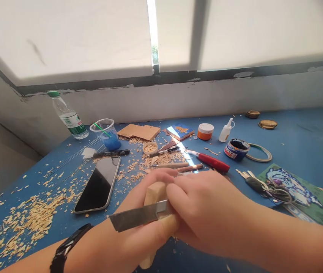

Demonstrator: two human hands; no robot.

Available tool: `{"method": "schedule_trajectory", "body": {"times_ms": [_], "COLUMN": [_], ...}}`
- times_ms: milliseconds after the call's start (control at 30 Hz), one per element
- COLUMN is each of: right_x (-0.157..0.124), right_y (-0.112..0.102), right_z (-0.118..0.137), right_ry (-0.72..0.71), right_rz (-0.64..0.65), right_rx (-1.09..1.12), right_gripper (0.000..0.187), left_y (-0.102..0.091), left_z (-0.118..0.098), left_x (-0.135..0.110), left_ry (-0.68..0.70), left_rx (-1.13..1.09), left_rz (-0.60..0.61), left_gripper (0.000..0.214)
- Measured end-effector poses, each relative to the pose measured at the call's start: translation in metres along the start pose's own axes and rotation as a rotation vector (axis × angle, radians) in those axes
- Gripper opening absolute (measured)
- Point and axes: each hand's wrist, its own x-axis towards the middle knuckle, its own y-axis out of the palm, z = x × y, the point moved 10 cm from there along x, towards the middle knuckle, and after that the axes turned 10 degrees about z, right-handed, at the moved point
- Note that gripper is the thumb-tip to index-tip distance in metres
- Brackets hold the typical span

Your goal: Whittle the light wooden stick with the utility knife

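My left hand (138,223) is wrapped round a pale wooden block (155,193), held upright low in the middle of the view. My right hand (207,208) is closed on a flat steel carving blade (138,218), whose blade lies across the block and points left over my left wrist. A black watch (66,246) sits on my left wrist. Both hands are above the blue table (306,144), close together and touching at the block.
A phone (98,184) lies face up left of my hands amid wood shavings (27,220). Behind are a water bottle (68,115), a plastic cup (106,133), wood boards (140,131), a red-handled knife (211,161), paint pots (237,148), a glue bottle (226,130), and keys (266,185).
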Motion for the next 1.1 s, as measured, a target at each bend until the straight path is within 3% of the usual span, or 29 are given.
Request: {"method": "schedule_trajectory", "body": {"times_ms": [100,333,433,567,733,867,967,1100], "right_x": [-0.002,-0.005,-0.004,-0.009,-0.014,-0.009,-0.006,-0.006], "right_y": [0.0,-0.005,-0.005,-0.014,-0.017,-0.015,-0.009,-0.009], "right_z": [0.0,-0.003,-0.003,-0.004,-0.007,-0.001,0.004,0.0], "right_ry": [0.003,0.06,0.076,0.132,0.234,0.112,0.012,0.054], "right_rz": [0.056,-0.008,-0.03,-0.154,-0.215,-0.132,-0.001,0.03], "right_rx": [-0.099,-0.152,-0.156,-0.139,-0.147,-0.135,-0.145,-0.194], "right_gripper": [0.015,0.008,0.013,0.02,0.024,0.019,0.016,0.012], "left_y": [0.006,0.003,0.003,0.008,0.001,0.009,0.013,0.006], "left_z": [-0.011,-0.005,-0.003,0.008,0.021,0.02,0.005,-0.006], "left_x": [-0.001,-0.007,-0.007,-0.003,-0.009,-0.005,-0.001,-0.005], "left_ry": [0.043,-0.081,-0.086,-0.143,-0.158,-0.214,-0.181,-0.151], "left_rx": [0.08,0.047,0.015,-0.084,-0.176,-0.183,-0.085,0.07], "left_rz": [0.021,-0.178,-0.206,-0.202,-0.342,-0.173,-0.039,-0.08], "left_gripper": [0.043,0.025,0.029,0.031,0.039,0.046,0.038,0.026]}}
